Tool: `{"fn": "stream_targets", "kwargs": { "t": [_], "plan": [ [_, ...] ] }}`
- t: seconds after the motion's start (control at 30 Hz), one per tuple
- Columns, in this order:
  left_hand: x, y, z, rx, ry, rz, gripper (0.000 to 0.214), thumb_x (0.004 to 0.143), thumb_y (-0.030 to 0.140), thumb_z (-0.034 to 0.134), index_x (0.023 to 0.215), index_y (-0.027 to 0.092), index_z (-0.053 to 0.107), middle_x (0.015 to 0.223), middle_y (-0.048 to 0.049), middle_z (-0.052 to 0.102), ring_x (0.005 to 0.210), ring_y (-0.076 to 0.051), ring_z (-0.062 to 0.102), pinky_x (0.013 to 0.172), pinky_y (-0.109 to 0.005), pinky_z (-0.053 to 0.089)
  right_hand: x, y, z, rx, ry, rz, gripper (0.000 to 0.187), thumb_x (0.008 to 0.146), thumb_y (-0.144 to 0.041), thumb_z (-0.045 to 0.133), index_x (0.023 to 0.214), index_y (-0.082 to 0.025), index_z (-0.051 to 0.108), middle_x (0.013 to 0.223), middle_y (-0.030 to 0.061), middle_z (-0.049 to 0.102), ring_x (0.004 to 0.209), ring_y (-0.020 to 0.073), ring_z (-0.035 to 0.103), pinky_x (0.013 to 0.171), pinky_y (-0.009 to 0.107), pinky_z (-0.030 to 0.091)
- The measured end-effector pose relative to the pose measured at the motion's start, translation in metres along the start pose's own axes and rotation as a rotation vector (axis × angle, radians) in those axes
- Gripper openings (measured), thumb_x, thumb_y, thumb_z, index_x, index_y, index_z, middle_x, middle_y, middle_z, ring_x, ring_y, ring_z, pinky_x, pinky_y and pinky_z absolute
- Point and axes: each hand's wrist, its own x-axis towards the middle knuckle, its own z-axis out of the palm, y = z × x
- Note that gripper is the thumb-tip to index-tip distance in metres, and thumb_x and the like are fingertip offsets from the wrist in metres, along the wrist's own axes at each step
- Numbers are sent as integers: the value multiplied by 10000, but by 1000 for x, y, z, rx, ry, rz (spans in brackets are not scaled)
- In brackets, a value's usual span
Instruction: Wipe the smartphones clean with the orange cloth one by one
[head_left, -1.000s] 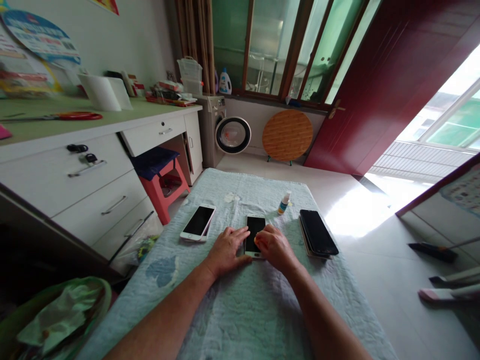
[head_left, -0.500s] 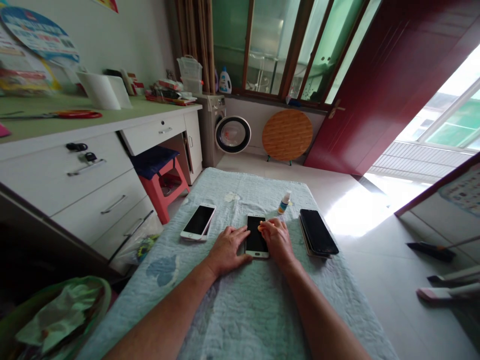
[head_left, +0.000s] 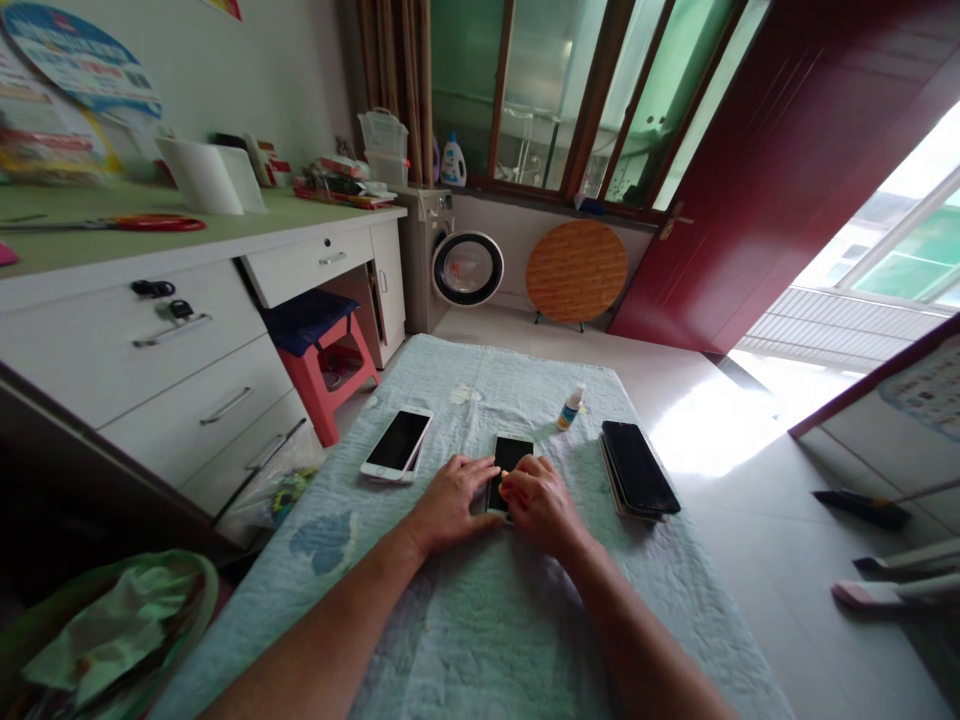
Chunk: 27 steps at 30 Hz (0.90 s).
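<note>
The phone (head_left: 513,452) lies flat and screen up on the quilted cloth (head_left: 469,620) over the surface, between the stacked phones to the left (head_left: 398,442) and right (head_left: 638,467). The left hand (head_left: 450,503) grasps nothing: its fingers extend to the phone's left edge, and its thumb sits by the near end. The right hand (head_left: 541,500) is curled, pinching a small orange piece (head_left: 505,484) against the screen. For good work here, the left hand should brace the frame without covering glass, since the soft cloth could let the phone slide. Light, even pressure in overlapping strokes, out to edges and corners, would likely serve best. The small spray bottle (head_left: 571,408) stands beyond the right hand, apart from the phone; the elbow should stay clear of the right-hand stack.
</note>
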Motion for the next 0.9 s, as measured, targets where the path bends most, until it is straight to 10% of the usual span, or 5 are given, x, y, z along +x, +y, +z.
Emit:
{"fn": "stream_targets", "kwargs": {
  "t": [0.17, 0.53, 0.9],
  "plan": [
    [1, -3, 2, -59, 30, 1, 703, 700, 625, 714, 1244, 193, 602, 1322, -104, 588, 1179, -285, 512, 1016, -411, 404, 2, -8, 0, 70, -80, -75, 130, 841, -130, 559, 825, -214, 656, 844, 20, 583, 816, 160, 484, 761, 278, 367],
    [-1, 0, 4, 18, 61, 5, 585, 681, 462, 789, 1183, 210, 629, 1298, -72, 606, 1142, -291, 530, 990, -412, 423, 18, 37, 10, -57, 249, 252, 106, 883, -173, 508, 864, -206, 606, 896, 47, 587, 848, 199, 473, 768, 296, 372],
    [-1, 3, 6, 91, 97, 87, 628, 752, 648, 651, 1202, 210, 631, 1196, -89, 621, 1091, -288, 546, 972, -421, 436, 16, 14, 15, 72, 63, -6, 279, 922, -159, 459, 1041, -249, 695, 1106, 48, 640, 1013, 182, 539, 904, 316, 388]
  ]
}}
